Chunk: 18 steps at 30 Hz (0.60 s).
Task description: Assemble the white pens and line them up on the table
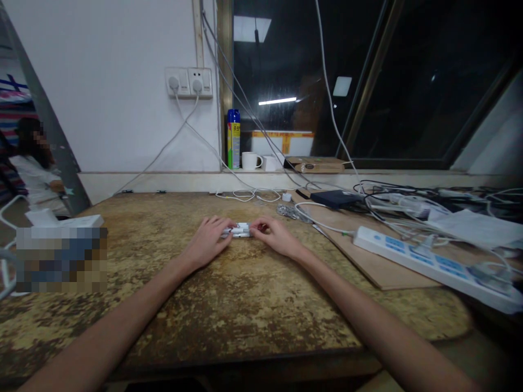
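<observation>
Several slim white pen-like sticks (241,231) with grey ends and dark marks lie side by side on the worn wooden table (245,305). My left hand (210,238) grips their left end, thumb in front and fingers behind. At the right end, my right hand (273,235) pinches them between thumb and fingertips. Both hands are closed, with the white middles of the sticks showing between them. The outer ends are partly hidden by my fingers, and the sticks are too small to name exactly.
To the right, a white power strip (433,267) and cables lie over a brown board (368,267). Behind my right hand is a clear plastic bag (292,211). A spray can (233,139) and mug (250,160) stand on the sill. A person (36,169) is at far left.
</observation>
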{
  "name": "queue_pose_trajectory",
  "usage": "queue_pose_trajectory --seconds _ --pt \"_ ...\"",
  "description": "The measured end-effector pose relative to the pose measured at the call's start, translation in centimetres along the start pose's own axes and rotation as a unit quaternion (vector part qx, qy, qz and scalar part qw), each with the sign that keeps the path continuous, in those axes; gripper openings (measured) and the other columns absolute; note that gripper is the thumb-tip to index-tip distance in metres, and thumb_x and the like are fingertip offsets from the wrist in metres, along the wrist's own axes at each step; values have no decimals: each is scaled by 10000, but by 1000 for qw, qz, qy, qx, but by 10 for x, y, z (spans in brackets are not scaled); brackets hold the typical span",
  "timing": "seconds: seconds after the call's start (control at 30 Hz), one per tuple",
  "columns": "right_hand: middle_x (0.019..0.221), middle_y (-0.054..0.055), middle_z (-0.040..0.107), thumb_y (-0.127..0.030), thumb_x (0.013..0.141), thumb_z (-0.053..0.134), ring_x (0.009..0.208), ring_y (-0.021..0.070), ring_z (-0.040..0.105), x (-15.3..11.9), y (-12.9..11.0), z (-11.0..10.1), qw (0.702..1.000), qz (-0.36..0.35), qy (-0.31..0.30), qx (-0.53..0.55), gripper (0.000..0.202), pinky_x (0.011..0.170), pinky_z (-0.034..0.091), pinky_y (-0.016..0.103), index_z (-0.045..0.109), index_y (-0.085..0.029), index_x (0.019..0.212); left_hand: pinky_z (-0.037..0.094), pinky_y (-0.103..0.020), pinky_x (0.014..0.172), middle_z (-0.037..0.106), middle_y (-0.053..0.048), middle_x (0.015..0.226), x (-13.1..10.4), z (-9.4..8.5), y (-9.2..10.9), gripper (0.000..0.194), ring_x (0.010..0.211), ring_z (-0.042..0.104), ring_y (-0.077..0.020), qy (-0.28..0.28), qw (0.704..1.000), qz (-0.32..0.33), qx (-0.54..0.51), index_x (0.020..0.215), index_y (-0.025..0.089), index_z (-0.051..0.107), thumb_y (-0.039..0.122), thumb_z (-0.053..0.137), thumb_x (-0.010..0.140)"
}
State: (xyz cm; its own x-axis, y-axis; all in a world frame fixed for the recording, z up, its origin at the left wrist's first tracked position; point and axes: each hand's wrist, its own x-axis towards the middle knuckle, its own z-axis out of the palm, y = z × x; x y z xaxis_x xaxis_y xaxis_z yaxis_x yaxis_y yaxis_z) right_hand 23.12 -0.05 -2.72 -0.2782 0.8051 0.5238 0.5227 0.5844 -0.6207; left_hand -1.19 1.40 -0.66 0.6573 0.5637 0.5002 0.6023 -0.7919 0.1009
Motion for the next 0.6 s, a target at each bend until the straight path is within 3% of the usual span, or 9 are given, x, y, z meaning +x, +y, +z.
queue_pose_trajectory --seconds 0.17,0.27,0.37,0.6 --pt "1005 72 699 -312 972 581 928 197 627 0 -4 -3 998 -32 4 -50 189 823 466 320 695 -168 1016 407 -416 959 689 -57 1148 -1 -2 2 225 1062 576 -257 4 1000 -17 -26 1147 213 619 308 447 1038" --pt "1066 72 696 -310 961 618 985 215 622 0 -5 -9 990 -82 -29 -114 200 881 465 343 654 -183 1111 423 -404 965 688 -53 1148 -1 -2 8 245 1076 581 -250 11 998 -31 -57 1169 222 616 337 435 1049" --pt "1061 75 700 -289 1018 524 998 225 621 1 -3 -12 974 -116 -59 -187 179 891 461 352 641 -195 1114 436 -390 964 683 -52 1118 0 -1 16 256 1063 590 -242 15 997 -36 -74 1162 228 623 351 425 1055" --pt "1013 126 715 -347 1054 432 952 267 644 -7 -2 -7 939 -109 -79 -317 264 861 452 385 632 -175 1047 445 -379 928 669 -68 1108 2 -4 24 270 1052 586 -244 -8 999 -34 -16 1151 206 597 353 386 1068"
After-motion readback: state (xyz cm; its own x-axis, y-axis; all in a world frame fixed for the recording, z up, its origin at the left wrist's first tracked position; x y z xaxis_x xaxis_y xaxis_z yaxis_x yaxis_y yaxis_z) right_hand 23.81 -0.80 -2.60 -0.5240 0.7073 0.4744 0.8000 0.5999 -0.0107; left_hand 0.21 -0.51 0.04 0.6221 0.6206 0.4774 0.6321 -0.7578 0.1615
